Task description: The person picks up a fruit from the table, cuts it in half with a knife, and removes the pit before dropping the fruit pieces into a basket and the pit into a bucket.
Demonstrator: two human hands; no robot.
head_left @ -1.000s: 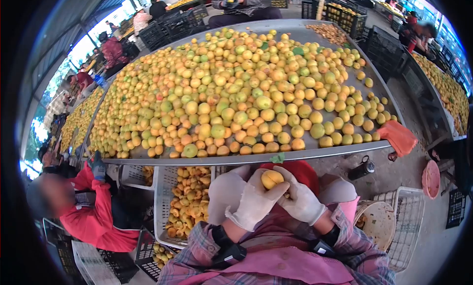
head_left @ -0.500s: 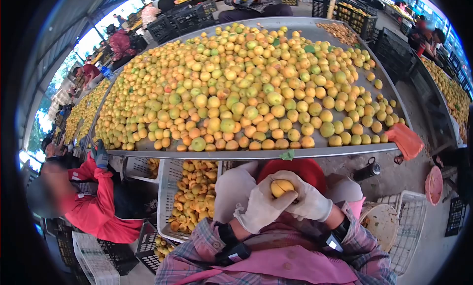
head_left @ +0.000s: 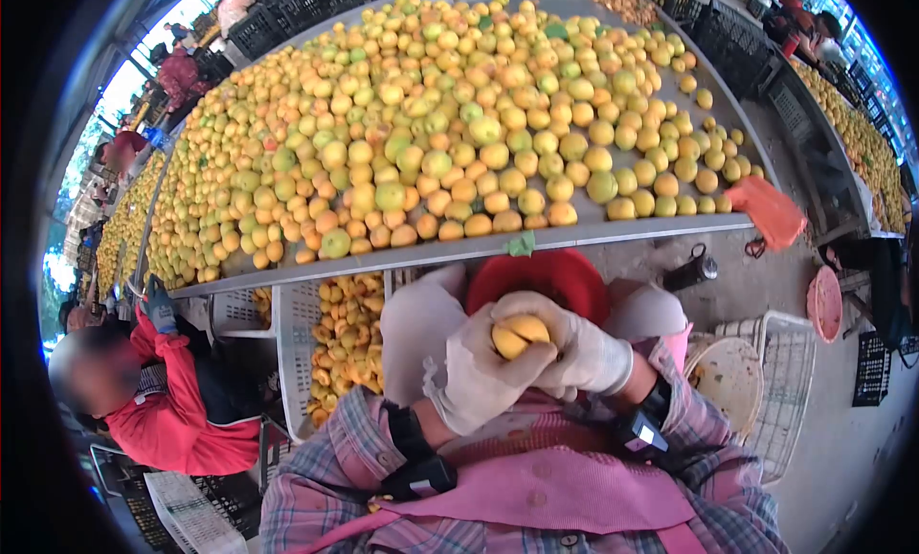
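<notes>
The parted yellow fruit (head_left: 520,336) sat between both gloved hands, just over the near side of the red basin (head_left: 538,284). The left hand (head_left: 586,355) and right hand (head_left: 486,367) gripped it, fingers curled. Beyond the basin, the metal tabletop (head_left: 661,230) bore smooth, round fruit; left of it stood a slatted plastic crate (head_left: 299,336).

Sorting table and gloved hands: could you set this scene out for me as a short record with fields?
Left hand: gloved, fingers around a yellow fruit
Right hand: gloved, against the left, also at the fruit
Held fruit: dark line across it
Below the hands: red container
Ahead: metal table spread with yellow, orange and greenish fruit
On its near rim: green leaf
Near right corner: orange-red bag
Left of the knees: white crate holding fruit pieces
</notes>
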